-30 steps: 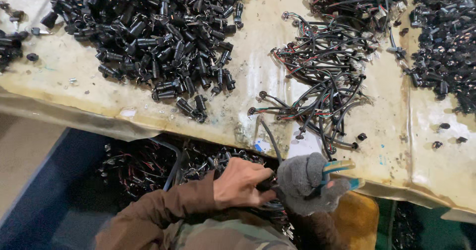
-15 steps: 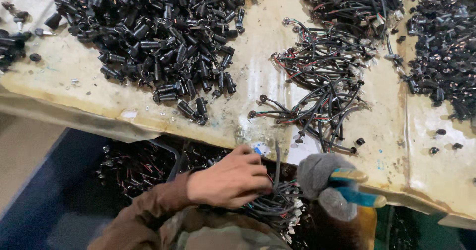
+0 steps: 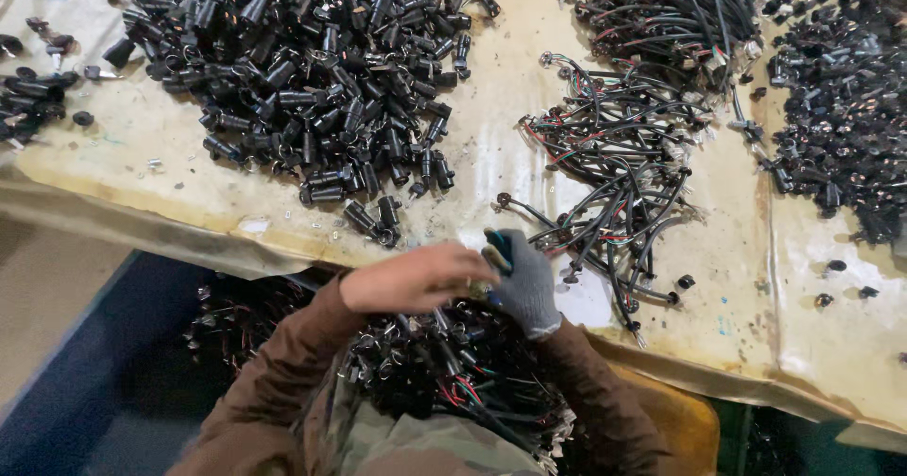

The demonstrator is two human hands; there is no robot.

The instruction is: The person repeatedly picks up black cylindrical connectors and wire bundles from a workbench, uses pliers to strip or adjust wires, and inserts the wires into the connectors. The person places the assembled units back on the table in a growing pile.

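Wire harnesses [image 3: 444, 372] piled in the person's lap look like what's being worked on, a tangled bundle of thin black leads with bits of red and green showing, sitting just below the edge of the table [image 3: 529, 136]. Both hands meet right above that bundle. The left hand [image 3: 416, 276] is bare and a bit blurred, fingers curled in toward the other hand, but I can't tell what it's actually gripping. The right hand [image 3: 525, 282] wears a grey knit glove and is closed around something small with a blue-green bit [image 3: 499, 246] poking out the top, could be a tool handle, hard to say.

My guess on handling: these leads are light and floppy, they'll snag on each other, so pinching one near its connector end beats tugging mid-wire. The insulation probably isn't slippery, though the thin leads could kink.

Up on the table there's a big heap of black cylindrical parts [image 3: 302, 70], another spread of loose harnesses [image 3: 614, 155] just beyond the gloved hand, and more black parts [image 3: 841, 89] off to the right.
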